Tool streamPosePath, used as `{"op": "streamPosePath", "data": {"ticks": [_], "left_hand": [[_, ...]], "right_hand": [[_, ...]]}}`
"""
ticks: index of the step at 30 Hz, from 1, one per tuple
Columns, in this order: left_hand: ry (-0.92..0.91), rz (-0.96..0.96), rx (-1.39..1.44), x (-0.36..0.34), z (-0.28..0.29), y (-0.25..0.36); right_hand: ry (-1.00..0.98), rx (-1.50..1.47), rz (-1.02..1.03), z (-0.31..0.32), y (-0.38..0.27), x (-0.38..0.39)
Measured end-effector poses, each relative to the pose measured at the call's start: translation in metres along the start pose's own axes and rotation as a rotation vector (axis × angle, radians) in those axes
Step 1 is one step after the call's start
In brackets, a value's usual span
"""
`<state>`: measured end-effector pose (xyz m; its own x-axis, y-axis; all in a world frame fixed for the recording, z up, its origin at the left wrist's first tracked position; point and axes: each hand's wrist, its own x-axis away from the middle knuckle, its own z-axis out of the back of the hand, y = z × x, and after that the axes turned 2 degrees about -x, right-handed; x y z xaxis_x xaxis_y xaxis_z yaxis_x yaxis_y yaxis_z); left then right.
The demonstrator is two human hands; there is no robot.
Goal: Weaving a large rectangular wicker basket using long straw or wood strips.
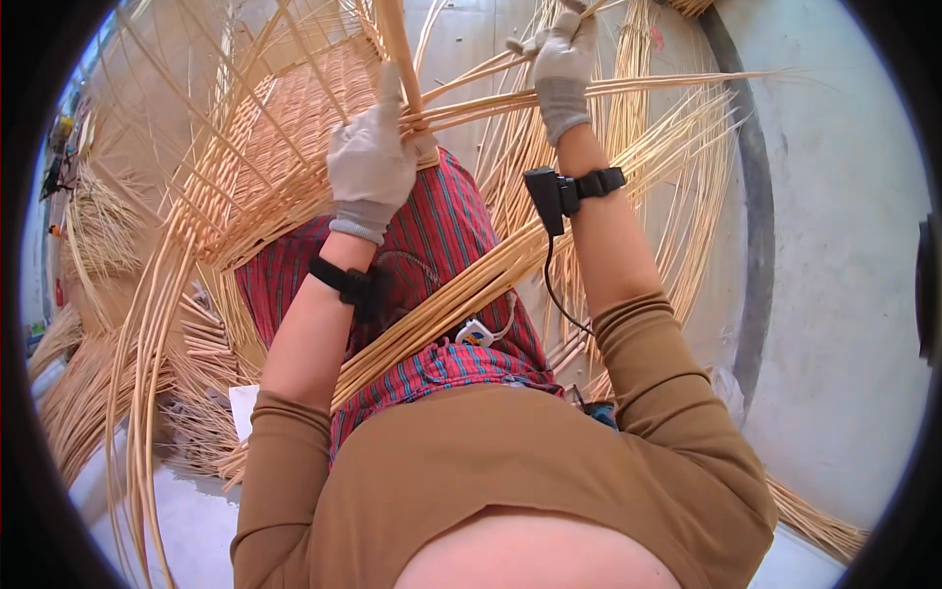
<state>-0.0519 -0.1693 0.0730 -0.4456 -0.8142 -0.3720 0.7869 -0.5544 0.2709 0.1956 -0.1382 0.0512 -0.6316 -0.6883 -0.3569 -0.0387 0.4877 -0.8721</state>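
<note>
A partly woven wicker basket (pixel 285 128) rests tilted on my lap, its upright stakes rising toward the upper left. My left hand (pixel 373 162), in a pale work glove, is closed around the woven edge at its near right corner, beside a thick wooden post (pixel 394 49). Several thin willow rods (pixel 491 106) run rightward from that corner. Farther right and higher, my gloved right hand (pixel 564 74) is closed on rods pulled out from the post; its fingertips are partly cut off by the top of the picture.
A bundle of loose rods (pixel 461 290) lies across my lap, over a red striped cloth (pixel 451 211). More rods are spread over the floor at the right, and heaps of rods (pixel 103 383) lie at the left. A cable (pixel 551 285) hangs from the device on my right wrist.
</note>
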Motion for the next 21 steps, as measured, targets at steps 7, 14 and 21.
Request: {"op": "streamPosePath", "data": {"ticks": [7, 14, 21], "left_hand": [[0.207, -0.160, -0.016, 0.006, -0.021, -0.016], [-0.015, -0.071, 0.205, 0.009, -0.015, -0.012], [0.359, 0.211, 1.146, 0.018, 0.000, -0.029]], "right_hand": [[0.058, -0.203, -0.133, -0.007, -0.058, 0.022], [-0.622, 0.374, 0.216, -0.135, -0.125, 0.171], [-0.311, 0.357, -0.094, -0.088, -0.076, 0.075]]}}
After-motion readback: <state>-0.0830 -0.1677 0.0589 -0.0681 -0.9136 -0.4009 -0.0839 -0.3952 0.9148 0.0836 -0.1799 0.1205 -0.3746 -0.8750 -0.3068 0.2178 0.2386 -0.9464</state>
